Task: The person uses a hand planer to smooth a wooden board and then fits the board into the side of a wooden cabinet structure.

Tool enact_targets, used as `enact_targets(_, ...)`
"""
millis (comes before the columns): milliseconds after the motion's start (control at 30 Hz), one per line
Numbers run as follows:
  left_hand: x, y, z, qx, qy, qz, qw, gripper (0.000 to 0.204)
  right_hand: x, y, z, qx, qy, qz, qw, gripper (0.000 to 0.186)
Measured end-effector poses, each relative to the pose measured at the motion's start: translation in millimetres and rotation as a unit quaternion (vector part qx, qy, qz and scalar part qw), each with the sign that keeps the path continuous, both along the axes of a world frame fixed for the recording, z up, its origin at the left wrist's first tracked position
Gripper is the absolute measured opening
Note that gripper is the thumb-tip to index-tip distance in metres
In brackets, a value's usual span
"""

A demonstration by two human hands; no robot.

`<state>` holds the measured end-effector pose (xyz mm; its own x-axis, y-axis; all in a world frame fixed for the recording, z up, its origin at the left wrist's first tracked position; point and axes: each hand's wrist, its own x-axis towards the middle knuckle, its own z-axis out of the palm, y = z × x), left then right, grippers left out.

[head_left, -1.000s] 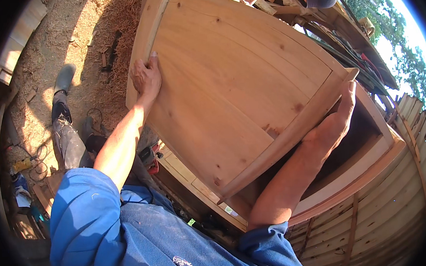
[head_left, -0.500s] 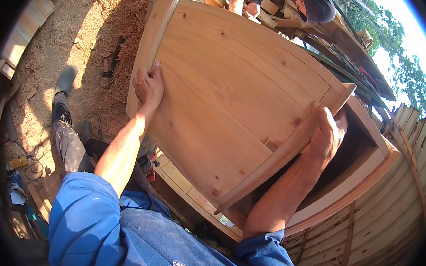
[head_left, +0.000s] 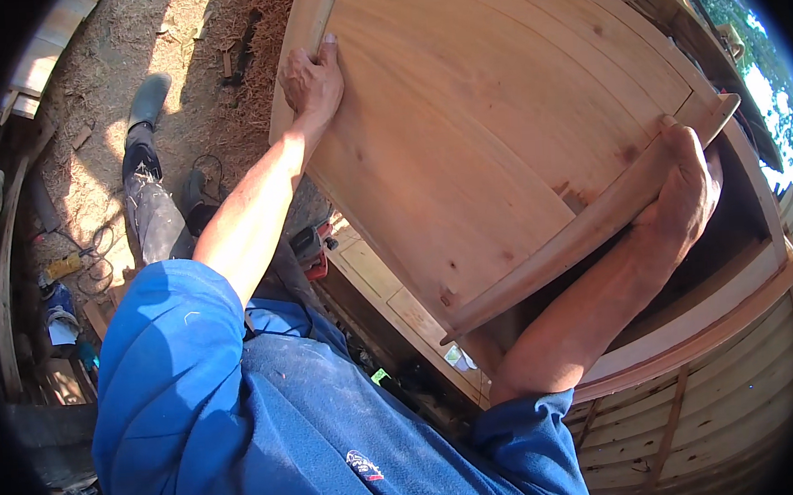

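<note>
A large pale wooden panel [head_left: 489,133] with knots and a raised strip along its left and right ends lies tilted before me. My left hand [head_left: 314,85] grips its left end, thumb on top, the other fingers over the edge. At the right end, my right hand [head_left: 685,175] is wrapped round the moulded edge strip [head_left: 577,236], thumb on the face; its other fingers are hidden underneath. Below and to the right, a wooden cabinet frame [head_left: 683,330] shows a dark hollow. Whether the panel touches this frame I cannot tell.
A leg in a rubber boot [head_left: 149,101] stands on the shavings-covered ground at left. Near it lie a hammer [head_left: 244,53] and a yellow power tool [head_left: 63,266]. A red-and-black tool [head_left: 315,248] sits below the panel. Corrugated sheeting [head_left: 716,428] borders the lower right.
The view has shifted, so the panel and both hands appear further right and higher. Another person's hands at the top have left the picture. My hold on both ends looks the same.
</note>
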<state>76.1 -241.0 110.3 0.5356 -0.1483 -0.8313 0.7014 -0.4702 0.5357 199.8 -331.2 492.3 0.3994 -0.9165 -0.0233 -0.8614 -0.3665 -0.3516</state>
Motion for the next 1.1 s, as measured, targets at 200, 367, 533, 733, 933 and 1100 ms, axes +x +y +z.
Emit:
enact_targets(200, 1.5, -0.1, 4.0, 0.005, -0.015, 0.015, 1.000, 0.063, 1.3, 3.8, 2.5, -0.010, -0.005, -0.003, 1.000, 0.036)
enact_targets(367, 1.1, -1.4, 2.5, -0.005, -0.011, 0.012, 1.000, 0.064, -15.2, 0.3, 6.5, -0.011, -0.008, -0.002, 1.000, 0.044)
enact_targets(533, -5.4, -0.7, -7.4, 0.002, -0.015, 0.008, 1.000, 0.063, -120.8, 77.1, -3.1, -0.002, 0.092, 0.034, 0.995, 0.083)
enact_targets(733, -4.2, 4.7, 5.4, 0.000, -0.034, 0.010, 0.999, 0.063, -220.3, 138.9, 15.0, 0.050, 0.155, -0.094, 0.982, 0.092)
enact_targets(933, -4.6, 4.5, 1.1, -0.004, -0.016, 0.012, 1.000, 0.063, -234.0, 136.0, 14.8, 0.042, 0.135, -0.023, 0.990, 0.092)
enact_targets(1100, -4.7, 1.2, 0.1, -0.019, 0.017, 0.024, 0.999, 0.065, -230.7, 133.9, 14.0, 0.047, 0.121, -0.006, 0.992, 0.091)
